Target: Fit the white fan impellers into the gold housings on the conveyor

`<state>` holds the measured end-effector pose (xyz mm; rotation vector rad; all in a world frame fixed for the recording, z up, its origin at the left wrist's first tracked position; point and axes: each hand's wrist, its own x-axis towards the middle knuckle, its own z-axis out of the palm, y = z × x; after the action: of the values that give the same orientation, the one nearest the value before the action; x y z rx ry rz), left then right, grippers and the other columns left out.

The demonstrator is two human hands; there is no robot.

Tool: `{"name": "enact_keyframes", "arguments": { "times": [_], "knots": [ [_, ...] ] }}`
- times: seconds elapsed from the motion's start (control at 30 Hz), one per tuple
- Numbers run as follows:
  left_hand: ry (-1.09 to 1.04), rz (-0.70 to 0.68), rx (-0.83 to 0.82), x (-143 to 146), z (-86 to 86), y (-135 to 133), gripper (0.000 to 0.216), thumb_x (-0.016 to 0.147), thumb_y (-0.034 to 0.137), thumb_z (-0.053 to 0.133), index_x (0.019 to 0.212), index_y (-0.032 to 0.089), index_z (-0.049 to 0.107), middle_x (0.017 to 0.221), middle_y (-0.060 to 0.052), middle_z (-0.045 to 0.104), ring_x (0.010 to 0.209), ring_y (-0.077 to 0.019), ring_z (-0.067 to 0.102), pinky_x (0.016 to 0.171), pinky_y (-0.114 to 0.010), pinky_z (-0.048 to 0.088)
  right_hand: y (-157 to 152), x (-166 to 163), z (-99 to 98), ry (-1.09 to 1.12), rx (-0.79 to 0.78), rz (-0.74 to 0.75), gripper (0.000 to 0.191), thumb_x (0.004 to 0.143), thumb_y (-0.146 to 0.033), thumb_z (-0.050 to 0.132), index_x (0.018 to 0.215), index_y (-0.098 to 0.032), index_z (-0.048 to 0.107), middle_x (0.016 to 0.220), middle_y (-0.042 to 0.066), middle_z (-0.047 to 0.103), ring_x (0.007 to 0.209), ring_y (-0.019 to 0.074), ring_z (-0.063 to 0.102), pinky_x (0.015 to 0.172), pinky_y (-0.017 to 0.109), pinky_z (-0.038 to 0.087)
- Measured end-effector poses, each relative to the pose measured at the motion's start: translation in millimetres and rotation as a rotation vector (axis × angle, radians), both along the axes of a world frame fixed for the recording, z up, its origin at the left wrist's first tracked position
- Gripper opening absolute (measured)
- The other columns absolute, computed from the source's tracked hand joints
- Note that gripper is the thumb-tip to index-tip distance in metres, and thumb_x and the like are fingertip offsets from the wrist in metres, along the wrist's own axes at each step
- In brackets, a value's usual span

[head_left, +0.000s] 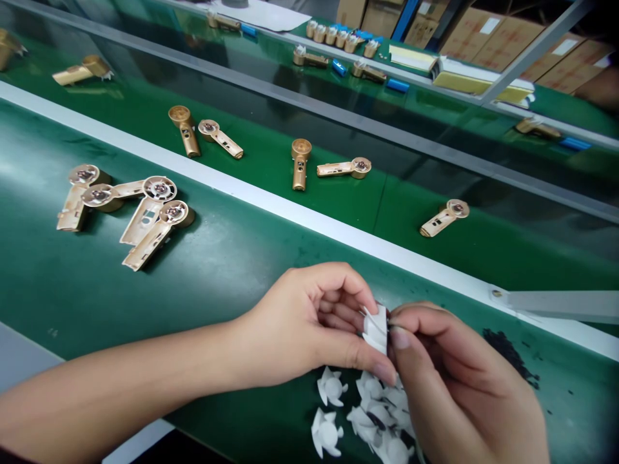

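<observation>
My left hand [309, 322] and my right hand [459, 386] meet low in the view, both pinching a small white plastic fan blade [376, 330] between thumbs and fingers. Directly below them lies a pile of several white fan blades [367, 412] on the green mat [217, 270]. At the left of the mat sits a cluster of gold handle-shaped housings [140, 216] with round heads showing small motors.
A green conveyor belt [401, 206] beyond a white strip carries more gold housings [300, 164], [445, 218]. Small black bits [507, 351] lie at the right. Cardboard boxes [483, 32] and more parts stand on the far side.
</observation>
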<state>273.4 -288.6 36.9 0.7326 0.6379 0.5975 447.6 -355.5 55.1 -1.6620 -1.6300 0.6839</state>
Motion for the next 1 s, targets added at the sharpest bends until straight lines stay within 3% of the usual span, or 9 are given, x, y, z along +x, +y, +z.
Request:
{"name": "enact_keyframes", "arguments": {
  "times": [0.33,0.47,0.6,0.77,0.87,1.0],
  "knots": [
    [-0.044,-0.004,-0.038,-0.3,2.3,-0.1,0.045,0.056,-0.001,0.089,0.087,0.017,0.062,0.081,-0.001,0.076,0.076,-0.0143,0.074,0.072,-0.025,0.059,1.6,-2.0,0.1,0.093,0.102,0.021,0.014,0.094,-0.016,0.057,0.086,-0.026,0.063,0.081,0.002,0.065,0.073,0.0159,0.062,0.06,0.026,0.049],
    [-0.059,-0.008,-0.057,-0.7,3.5,-1.8,0.044,0.058,0.004,0.091,0.087,0.018,0.061,0.077,0.0,0.075,0.074,-0.0154,0.074,0.069,-0.026,0.06,2.1,2.1,-3.4,0.128,0.193,0.074,0.016,0.09,-0.011,0.06,0.086,-0.026,0.063,0.077,0.001,0.065,0.068,0.0164,0.063,0.059,0.028,0.05],
    [-0.048,-0.027,-0.076,-0.2,3.3,-1.8,0.044,0.058,0.006,0.092,0.087,0.018,0.061,0.076,0.0,0.075,0.072,-0.0168,0.075,0.067,-0.026,0.059,-0.6,14.9,-4.2,-0.056,0.272,0.171,0.017,0.088,-0.013,0.063,0.094,-0.028,0.066,0.081,0.002,0.07,0.068,0.0182,0.067,0.062,0.032,0.054],
    [-0.039,-0.016,-0.12,1.1,0.4,-0.4,0.045,0.054,0.0,0.091,0.083,0.016,0.061,0.075,0.0,0.075,0.07,-0.0118,0.072,0.067,-0.022,0.058,-5.1,27.0,-2.0,-0.273,0.341,0.286,0.019,0.092,-0.025,0.066,0.11,-0.032,0.068,0.097,0.003,0.075,0.079,0.0219,0.072,0.073,0.037,0.058],
    [-0.036,-0.016,-0.128,0.9,-1.5,-0.2,0.045,0.054,0.0,0.091,0.084,0.016,0.062,0.078,-0.001,0.075,0.07,-0.0113,0.072,0.066,-0.021,0.057,-3.3,28.0,2.9,-0.208,0.274,0.256,0.013,0.095,-0.023,0.059,0.103,-0.032,0.066,0.092,0.003,0.073,0.076,0.0211,0.07,0.067,0.036,0.055],
    [-0.07,-0.005,-0.127,2.3,-1.5,-0.1,0.043,0.057,0.004,0.092,0.085,0.016,0.062,0.082,-0.002,0.074,0.069,-0.0101,0.071,0.065,-0.02,0.056,9.1,31.6,6.9,-0.078,0.219,0.107,0.012,0.091,-0.016,0.06,0.09,-0.028,0.063,0.083,0.001,0.066,0.073,0.0177,0.065,0.063,0.03,0.051]
  ]
}}
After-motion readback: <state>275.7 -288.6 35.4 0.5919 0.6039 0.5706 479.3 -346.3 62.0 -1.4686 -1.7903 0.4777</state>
